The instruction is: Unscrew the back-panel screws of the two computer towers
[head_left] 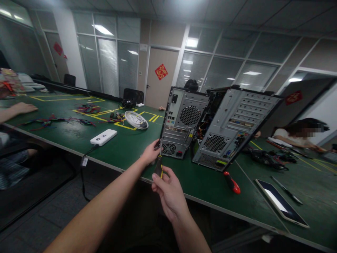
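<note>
Two grey desktop computer towers stand on the green table with their back panels toward me. My left hand (152,152) is closed at the lower left edge of the left computer tower (176,140); some of its fingertips are hidden there. In my right hand (170,191) is a screwdriver (159,166) with a black and yellow handle. It points up, with its shaft close to that tower's lower left edge and beside my left fingers. The right computer tower (223,123) leans slightly, and a red and black tool handle (232,182) lies in front of it.
On the table's left are a white power bank (103,137) with a cable, a round white disc-shaped part (136,120) and wired parts (52,120). To the right lie a phone-like device (281,203), a pen (286,190) and black cables (268,158). Other people sit at both sides.
</note>
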Tool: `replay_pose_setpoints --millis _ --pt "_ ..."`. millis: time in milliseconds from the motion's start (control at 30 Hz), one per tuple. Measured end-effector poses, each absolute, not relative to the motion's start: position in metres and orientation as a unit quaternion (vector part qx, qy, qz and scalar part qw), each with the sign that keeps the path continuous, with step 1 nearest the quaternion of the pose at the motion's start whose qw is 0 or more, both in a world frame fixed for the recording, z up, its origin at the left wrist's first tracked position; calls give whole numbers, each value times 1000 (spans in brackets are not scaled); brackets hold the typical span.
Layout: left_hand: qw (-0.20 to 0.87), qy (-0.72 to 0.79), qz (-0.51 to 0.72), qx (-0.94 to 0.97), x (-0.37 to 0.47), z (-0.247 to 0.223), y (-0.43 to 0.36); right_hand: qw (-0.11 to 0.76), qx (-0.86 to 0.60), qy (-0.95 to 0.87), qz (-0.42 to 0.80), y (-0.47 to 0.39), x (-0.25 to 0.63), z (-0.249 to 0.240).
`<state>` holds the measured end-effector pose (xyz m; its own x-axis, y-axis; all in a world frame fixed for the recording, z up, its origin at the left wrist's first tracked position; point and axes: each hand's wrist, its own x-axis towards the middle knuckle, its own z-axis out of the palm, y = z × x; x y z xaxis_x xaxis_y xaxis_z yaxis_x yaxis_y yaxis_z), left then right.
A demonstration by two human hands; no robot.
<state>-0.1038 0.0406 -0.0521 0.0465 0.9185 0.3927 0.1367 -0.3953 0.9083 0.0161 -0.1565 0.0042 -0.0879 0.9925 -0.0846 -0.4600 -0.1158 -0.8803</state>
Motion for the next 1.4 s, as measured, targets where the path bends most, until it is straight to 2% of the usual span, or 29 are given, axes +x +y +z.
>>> replay_pose_setpoints --millis 600,1400 --pt "356 412 554 630 -104 -56 44 592 -373 -340 628 -158 17 -2" --pt "348 420 551 631 -103 -54 42 580 -370 -333 644 -156 18 -5"
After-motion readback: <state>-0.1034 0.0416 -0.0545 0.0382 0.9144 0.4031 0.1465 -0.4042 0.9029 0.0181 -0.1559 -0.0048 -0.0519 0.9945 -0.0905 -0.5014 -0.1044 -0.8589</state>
